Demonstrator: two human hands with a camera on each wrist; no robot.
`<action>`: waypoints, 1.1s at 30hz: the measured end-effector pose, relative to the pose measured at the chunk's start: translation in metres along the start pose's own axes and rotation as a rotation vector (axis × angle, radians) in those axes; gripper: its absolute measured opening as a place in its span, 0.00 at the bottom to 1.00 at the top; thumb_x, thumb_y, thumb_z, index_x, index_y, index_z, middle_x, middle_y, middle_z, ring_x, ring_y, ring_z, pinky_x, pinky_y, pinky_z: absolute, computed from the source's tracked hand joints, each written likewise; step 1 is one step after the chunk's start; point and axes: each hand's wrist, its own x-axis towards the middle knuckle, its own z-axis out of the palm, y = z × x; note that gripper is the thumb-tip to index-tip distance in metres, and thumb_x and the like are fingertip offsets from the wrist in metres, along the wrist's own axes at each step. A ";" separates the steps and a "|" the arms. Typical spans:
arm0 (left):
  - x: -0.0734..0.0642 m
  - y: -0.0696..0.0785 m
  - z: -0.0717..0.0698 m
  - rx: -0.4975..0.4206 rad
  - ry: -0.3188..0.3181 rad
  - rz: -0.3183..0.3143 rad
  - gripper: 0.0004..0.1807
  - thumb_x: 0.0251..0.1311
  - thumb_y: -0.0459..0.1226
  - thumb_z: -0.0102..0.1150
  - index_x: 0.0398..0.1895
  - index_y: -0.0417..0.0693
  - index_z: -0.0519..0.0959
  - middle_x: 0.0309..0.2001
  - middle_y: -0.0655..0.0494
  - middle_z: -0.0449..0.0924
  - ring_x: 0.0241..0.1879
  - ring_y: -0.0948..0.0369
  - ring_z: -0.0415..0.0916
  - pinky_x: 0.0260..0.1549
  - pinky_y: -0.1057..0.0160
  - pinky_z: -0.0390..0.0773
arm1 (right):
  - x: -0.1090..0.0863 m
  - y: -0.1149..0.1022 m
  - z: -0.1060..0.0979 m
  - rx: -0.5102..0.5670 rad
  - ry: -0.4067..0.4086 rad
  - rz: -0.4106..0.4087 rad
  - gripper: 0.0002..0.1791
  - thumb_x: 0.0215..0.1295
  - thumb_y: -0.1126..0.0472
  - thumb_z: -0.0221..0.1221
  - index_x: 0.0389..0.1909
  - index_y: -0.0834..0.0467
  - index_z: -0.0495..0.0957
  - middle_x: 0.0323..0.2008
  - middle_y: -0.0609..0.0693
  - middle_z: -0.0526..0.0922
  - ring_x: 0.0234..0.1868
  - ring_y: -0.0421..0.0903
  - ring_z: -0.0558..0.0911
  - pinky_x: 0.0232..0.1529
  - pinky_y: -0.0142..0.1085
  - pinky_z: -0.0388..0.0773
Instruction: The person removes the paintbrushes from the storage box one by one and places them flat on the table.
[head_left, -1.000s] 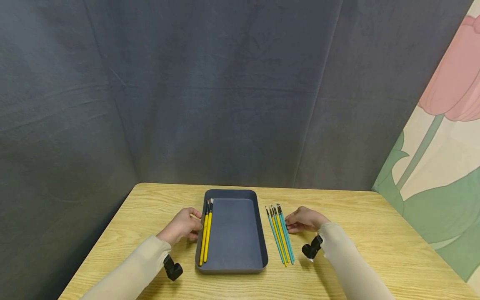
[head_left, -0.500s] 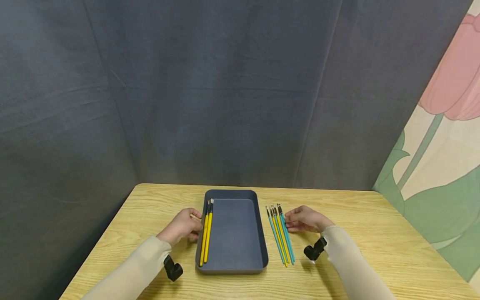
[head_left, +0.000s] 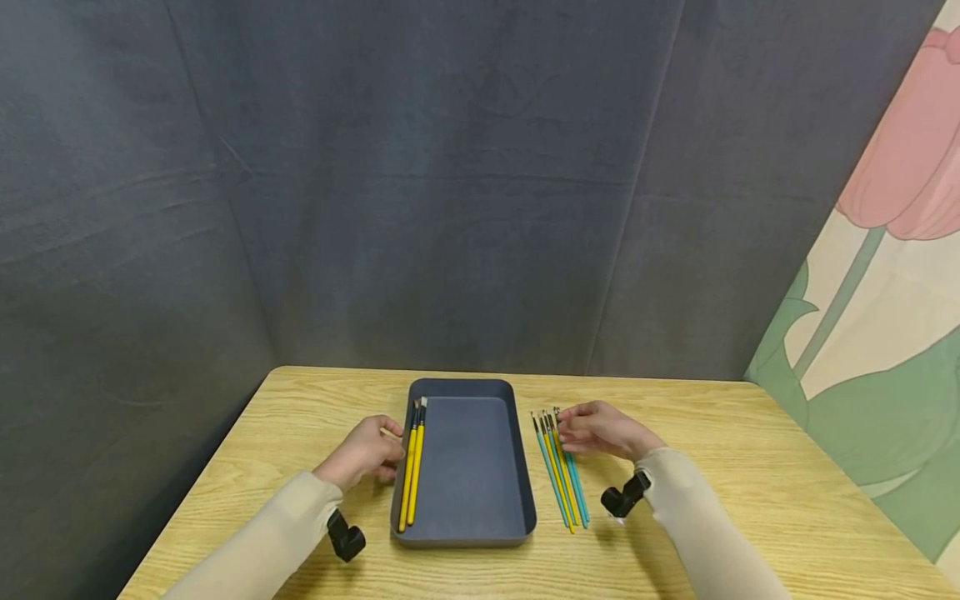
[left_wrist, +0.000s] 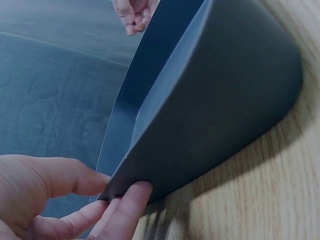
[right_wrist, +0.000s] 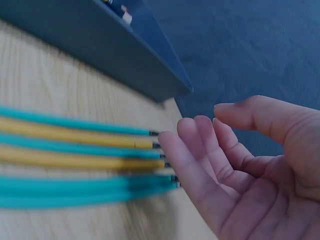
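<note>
A dark grey rectangular tray [head_left: 472,475] lies on the table, with two yellow-handled paintbrushes [head_left: 416,467] along its left side. At that side my left hand [head_left: 366,450] pinches the tray wall; in the left wrist view the thumb is at the rim and the fingers [left_wrist: 131,207] press the outer face. Right of the tray lies a row of several paintbrushes [head_left: 564,487] with teal and yellow handles. Over their bristle ends hovers my right hand [head_left: 606,429], fingers loosely bent, partly hiding the rightmost brushes. Nothing is held in it in the right wrist view.
The wooden table [head_left: 712,442] extends to both sides of the tray. A dark grey curtain [head_left: 450,208] hangs behind and to the left. At right stands a panel with a painted pink tulip [head_left: 900,158].
My right hand has shifted left and slightly away from me, from beside the brushes to above their bristle ends. The left hand, tray and brushes stay where they were.
</note>
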 end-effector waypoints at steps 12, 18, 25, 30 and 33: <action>0.001 -0.002 0.001 -0.003 0.006 0.003 0.19 0.47 0.19 0.51 0.46 0.31 0.68 0.29 0.44 0.74 0.26 0.57 0.74 0.22 0.60 0.80 | 0.010 -0.026 0.037 0.041 -0.028 -0.036 0.22 0.71 0.67 0.49 0.60 0.77 0.59 0.43 0.57 0.78 0.41 0.43 0.82 0.53 0.42 0.79; 0.001 -0.002 0.001 -0.010 0.008 0.000 0.19 0.47 0.19 0.51 0.46 0.31 0.68 0.30 0.45 0.74 0.25 0.57 0.74 0.21 0.61 0.79 | 0.016 -0.037 0.058 0.082 -0.051 -0.069 0.24 0.70 0.68 0.49 0.61 0.78 0.58 0.43 0.56 0.77 0.42 0.43 0.81 0.54 0.42 0.79; 0.001 -0.002 0.000 -0.009 0.007 -0.006 0.19 0.48 0.19 0.51 0.47 0.31 0.68 0.31 0.45 0.73 0.25 0.56 0.74 0.20 0.61 0.78 | 0.021 -0.051 0.082 0.119 -0.046 -0.079 0.20 0.70 0.69 0.49 0.59 0.74 0.62 0.40 0.53 0.78 0.41 0.44 0.81 0.51 0.40 0.81; 0.000 -0.001 0.000 -0.004 0.004 -0.009 0.19 0.49 0.20 0.51 0.47 0.31 0.68 0.31 0.45 0.73 0.25 0.56 0.74 0.21 0.61 0.78 | 0.028 -0.062 0.099 0.150 -0.029 -0.059 0.22 0.70 0.68 0.49 0.61 0.74 0.61 0.40 0.53 0.78 0.38 0.41 0.82 0.48 0.38 0.82; 0.000 0.000 -0.001 -0.001 0.003 -0.012 0.19 0.49 0.20 0.51 0.47 0.31 0.68 0.32 0.44 0.73 0.25 0.56 0.73 0.21 0.60 0.78 | 0.034 -0.067 0.110 0.156 -0.021 -0.046 0.22 0.70 0.68 0.49 0.62 0.74 0.61 0.40 0.53 0.78 0.38 0.41 0.82 0.47 0.38 0.82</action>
